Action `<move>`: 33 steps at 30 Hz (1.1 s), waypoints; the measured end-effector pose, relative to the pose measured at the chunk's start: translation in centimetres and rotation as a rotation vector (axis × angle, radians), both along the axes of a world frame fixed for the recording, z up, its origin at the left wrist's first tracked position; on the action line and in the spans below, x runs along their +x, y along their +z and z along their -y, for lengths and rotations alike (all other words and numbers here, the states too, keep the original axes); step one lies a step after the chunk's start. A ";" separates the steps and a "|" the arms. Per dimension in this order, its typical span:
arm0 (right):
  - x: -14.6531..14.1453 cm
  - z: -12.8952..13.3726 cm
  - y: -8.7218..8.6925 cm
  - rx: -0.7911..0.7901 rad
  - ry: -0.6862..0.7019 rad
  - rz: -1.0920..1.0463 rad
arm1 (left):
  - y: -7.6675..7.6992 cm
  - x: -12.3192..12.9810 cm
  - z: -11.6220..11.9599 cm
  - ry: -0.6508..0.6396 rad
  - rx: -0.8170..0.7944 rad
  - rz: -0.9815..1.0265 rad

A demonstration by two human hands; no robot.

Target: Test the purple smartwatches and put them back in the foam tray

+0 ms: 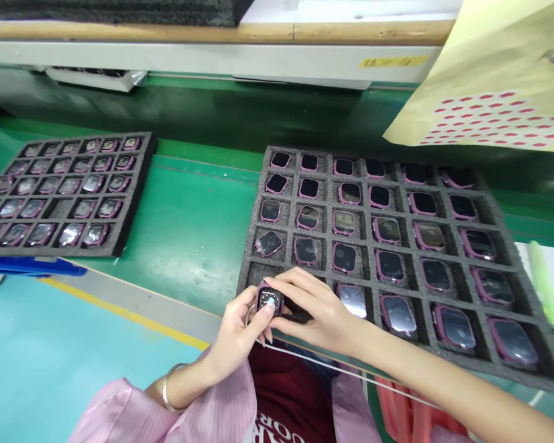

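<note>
A purple-cased smartwatch (266,296) with a lit dial on its screen is held between my hands, over the near left corner of the right foam tray. My left hand (237,329) is closed around it from the left, its thumb lying on the screen. From the right, my right hand (321,307) grips the watch's upper and right edges, its fingers bent over the tray. The dark foam tray (253,271) holds rows of similar purple watch cases with dark screens. A near compartment lies partly under my hands, its contents hidden.
To the left, a second foam tray (120,234) of purple watches lies on the green bench (184,227). A white cable (332,368) runs along the near bench edge. Yellow paper with red marks (484,80) hangs at upper right. A green pen-like object (542,277) lies beside the right tray.
</note>
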State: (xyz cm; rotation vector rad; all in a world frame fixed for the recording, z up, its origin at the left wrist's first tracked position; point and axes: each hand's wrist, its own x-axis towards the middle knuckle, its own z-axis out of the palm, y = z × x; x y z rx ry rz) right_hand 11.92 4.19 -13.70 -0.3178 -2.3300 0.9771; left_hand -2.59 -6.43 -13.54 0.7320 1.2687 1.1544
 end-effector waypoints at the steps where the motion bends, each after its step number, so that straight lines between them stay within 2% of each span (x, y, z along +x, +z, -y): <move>1: 0.0 0.0 0.0 0.003 -0.002 -0.003 | 0.0 0.0 0.0 -0.003 0.001 0.005; 7: -0.1 0.0 0.2 -0.029 0.005 -0.016 | -0.1 -0.1 0.1 0.012 -0.006 0.024; 10: 0.0 -0.1 0.6 -0.158 0.067 -0.023 | -0.4 -0.3 0.2 0.043 0.008 0.085; 13: 0.2 -0.4 0.8 -0.302 0.125 -0.021 | -0.6 -0.5 0.2 0.028 -0.005 0.236; 17: 0.3 -0.8 0.8 -0.383 0.140 -0.015 | -0.4 -0.4 0.0 -0.015 -0.003 0.377; 20: 0.2 -0.7 0.6 -0.306 0.124 -0.040 | -0.3 -0.1 -0.1 0.016 0.001 0.314; 24: 0.2 -0.4 0.9 0.055 0.035 0.065 | -0.3 0.3 0.2 0.028 -0.005 0.039; 26: 0.2 -0.3 1.3 0.186 0.012 0.163 | -0.2 0.2 0.7 -0.003 0.017 -0.066; 28: 0.1 -0.4 1.9 0.152 0.038 0.202 | 0.0 -0.1 1.3 -0.052 0.036 -0.093; 30: -0.1 -0.6 2.2 0.014 0.049 0.159 | 0.3 -0.6 1.9 -0.085 0.031 -0.078; 33: -0.8 -0.9 1.9 -0.063 -0.056 0.123 | 0.8 -1.3 2.7 -0.094 0.004 -0.074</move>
